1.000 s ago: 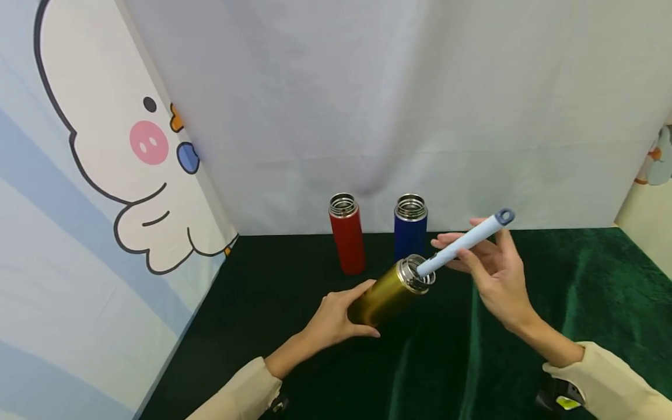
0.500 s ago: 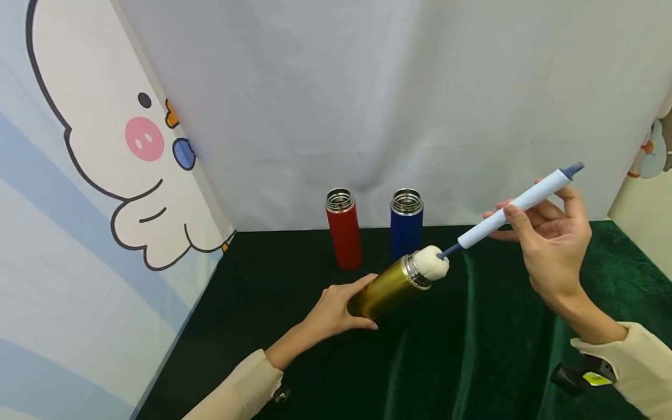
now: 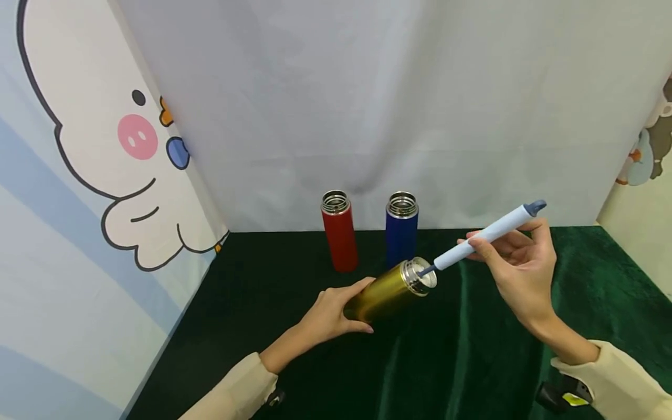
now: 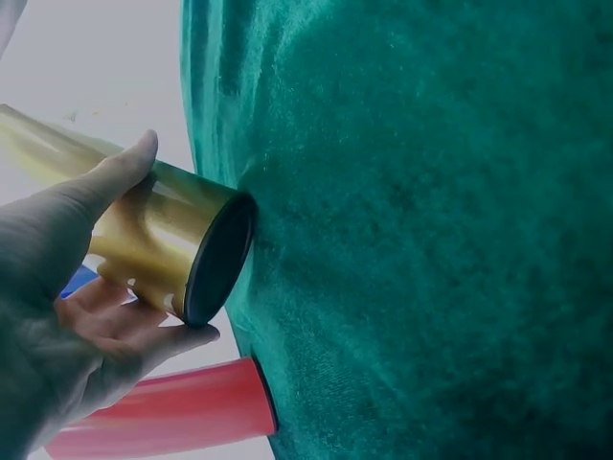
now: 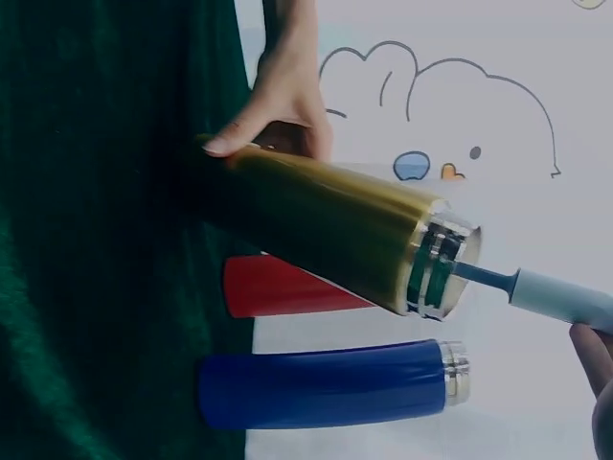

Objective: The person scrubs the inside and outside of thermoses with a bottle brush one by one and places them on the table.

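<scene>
Here, the left hand point(image 3: 328, 315) is wrapped around the lower part of a gold bottle point(image 3: 383, 294), its thumb pressed along one side and the fingers curled around the other, spread about as wide as the bottle is thick. In the left wrist view, one fingertip reaches the edge of the dark base; whether that base touches the green cloth point(image 3: 504, 361) is hard to tell. The bottle is held tilted, its open metal mouth leaning up toward the right hand point(image 3: 525, 280). That hand pinches the pale blue handle of a brush point(image 3: 485, 236) near its lower half, the thumb on the near side and the fingers bent behind it, so the gap between them is only the thickness of the handle. The fingers beyond the pinch are partly hidden by the handle. The brush slants down to the bottle, its thin dark stem point(image 3: 427, 270) entering the mouth, with something white showing just inside the rim. Behind the gold bottle a red bottle point(image 3: 341, 242) and a blue bottle point(image 3: 401, 239) stand upright on the cloth, side by side and apart, both with open mouths, in front of a pale curtain point(image 3: 315, 87).
</scene>
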Demonstrator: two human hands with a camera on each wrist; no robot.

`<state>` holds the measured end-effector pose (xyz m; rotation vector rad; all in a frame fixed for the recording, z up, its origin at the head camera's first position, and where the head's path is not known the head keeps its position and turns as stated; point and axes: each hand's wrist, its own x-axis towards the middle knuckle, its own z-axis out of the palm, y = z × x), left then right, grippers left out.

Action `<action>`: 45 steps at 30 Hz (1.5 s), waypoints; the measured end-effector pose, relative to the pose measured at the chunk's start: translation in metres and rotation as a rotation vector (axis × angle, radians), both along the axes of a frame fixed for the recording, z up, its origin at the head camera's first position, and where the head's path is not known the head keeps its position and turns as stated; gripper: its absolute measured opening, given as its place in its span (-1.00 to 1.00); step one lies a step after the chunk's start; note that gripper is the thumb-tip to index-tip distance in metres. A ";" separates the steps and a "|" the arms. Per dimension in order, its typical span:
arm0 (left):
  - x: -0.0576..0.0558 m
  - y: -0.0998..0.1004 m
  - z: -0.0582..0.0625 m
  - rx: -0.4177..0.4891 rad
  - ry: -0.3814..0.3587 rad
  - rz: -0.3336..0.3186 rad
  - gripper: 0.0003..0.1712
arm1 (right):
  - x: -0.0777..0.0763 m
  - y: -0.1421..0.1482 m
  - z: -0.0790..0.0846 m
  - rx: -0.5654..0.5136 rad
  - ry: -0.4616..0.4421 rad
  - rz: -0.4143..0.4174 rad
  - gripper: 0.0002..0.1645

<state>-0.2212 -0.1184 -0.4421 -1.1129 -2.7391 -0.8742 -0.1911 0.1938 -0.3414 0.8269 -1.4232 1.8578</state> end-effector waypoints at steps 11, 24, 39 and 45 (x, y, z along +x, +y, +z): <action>-0.002 -0.003 0.006 -0.023 -0.004 -0.002 0.04 | 0.000 -0.013 -0.036 0.416 -0.139 0.119 -0.52; -0.004 -0.002 0.004 -0.030 -0.009 -0.019 0.04 | -0.008 0.017 0.005 0.139 -0.182 0.214 -0.36; 0.005 -0.003 0.000 -0.022 -0.014 0.004 0.08 | -0.001 0.014 0.017 -0.020 -0.071 0.007 -0.38; 0.001 -0.006 -0.003 0.019 0.030 -0.009 0.08 | -0.008 0.003 0.017 0.036 -0.051 0.036 -0.37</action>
